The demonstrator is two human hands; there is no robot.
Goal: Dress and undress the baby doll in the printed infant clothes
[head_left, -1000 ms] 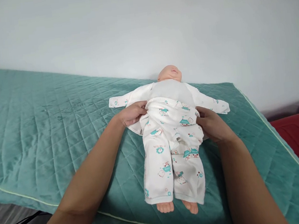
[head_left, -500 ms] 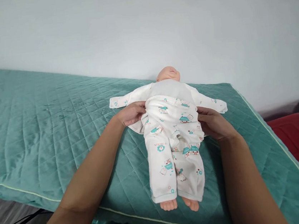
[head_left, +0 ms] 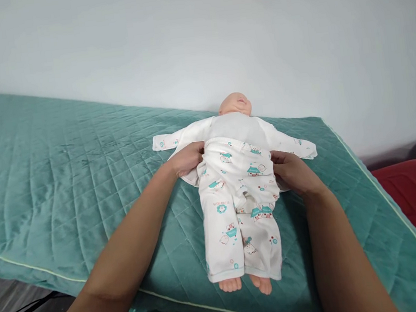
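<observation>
Left hand (head_left: 188,158) and right hand (head_left: 292,169), curled closed on the waist of the trousers (head_left: 221,224) lying mid-view over the doll (head_left: 237,123), at ten and two o'clock, had best tug both sides evenly

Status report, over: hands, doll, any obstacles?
Left hand and right hand: touching pants at waist, fingertips hidden. Doll: face up on quilt, pants on both legs. No obstruction visible.

Trousers (head_left: 227,189) hide fingertips of the left hand (head_left: 189,159) and right hand (head_left: 293,172); at nine o'clock the edge crops the bed (head_left: 63,177).
</observation>
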